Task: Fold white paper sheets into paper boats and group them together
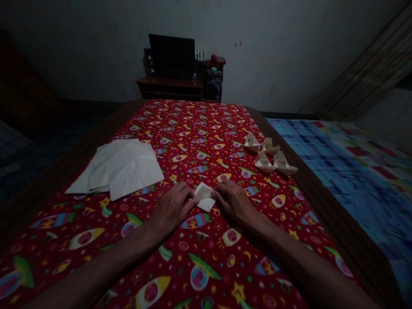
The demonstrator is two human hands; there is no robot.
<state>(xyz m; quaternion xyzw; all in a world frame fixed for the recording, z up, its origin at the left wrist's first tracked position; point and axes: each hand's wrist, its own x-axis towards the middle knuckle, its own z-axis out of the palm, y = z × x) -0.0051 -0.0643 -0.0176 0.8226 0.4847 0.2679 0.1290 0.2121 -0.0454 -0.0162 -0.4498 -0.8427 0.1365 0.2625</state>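
The left hand [175, 204] and right hand [234, 201] are pinching a partly folded paper [205, 203] between them on the red cloth [199, 240], with four folded shapes [265, 162] sitting apparently finished rightward, flat sheets [133, 165] waiting leftward.

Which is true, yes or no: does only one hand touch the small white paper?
No, left hand and right hand both touch the paper.

The left arm [120, 254] and the right arm [299, 249] are both bare as far as they show. They are long and smooth, and they get thin at the wrists. The left grip [173, 204] is a bare hand with bumpy knuckles and a long thumb. The right grip [234, 199] is a bare hand too. It is too dark to see tiny marks.
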